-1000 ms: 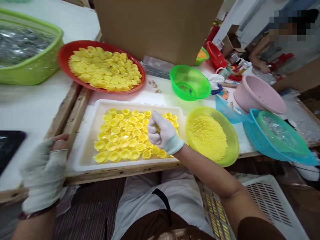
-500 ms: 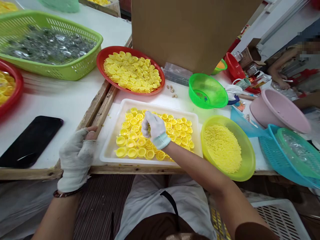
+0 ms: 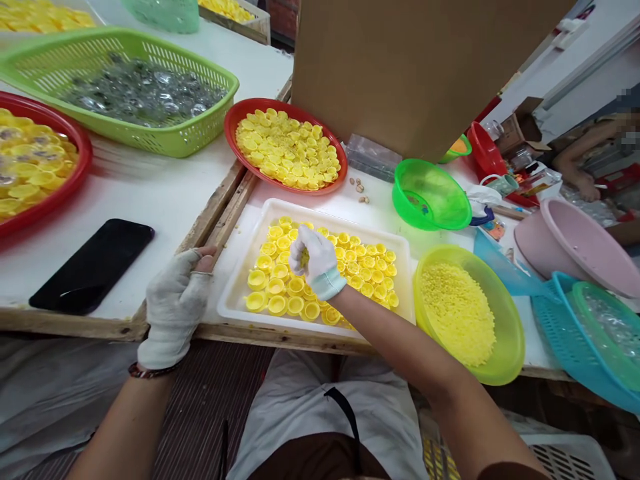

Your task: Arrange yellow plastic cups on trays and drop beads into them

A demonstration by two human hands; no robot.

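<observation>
Over a white tray point(image 3: 231, 311) of small yellow plastic cups point(image 3: 307, 311), my right hand point(image 3: 316, 261) in a white glove is closed around yellow granules point(image 3: 304, 257). A few granules show between its curled fingers. Right of the tray, a yellow bowl point(image 3: 510, 333) holds a heap of the same pale-yellow granules. My left hand point(image 3: 175, 303), gloved with bare fingertips, rests curled by the wooden table edge point(image 3: 220, 331), left of the tray. Its fingers are closed, and nothing shows at the fingertips; the palm is hidden.
A red plate point(image 3: 231, 137) of yellow cups sits behind the tray. A green bowl point(image 3: 434, 190) and tall cardboard point(image 3: 400, 73) are farther back. At left are a phone point(image 3: 93, 267) and a green basket point(image 3: 150, 138) of clear plastic pieces. Another person's arm point(image 3: 575, 163) shows far right.
The view has swung left, so the table appears shifted right. My right hand stays closed above the cups, with granules in it. My left hand keeps its place by the tray.
</observation>
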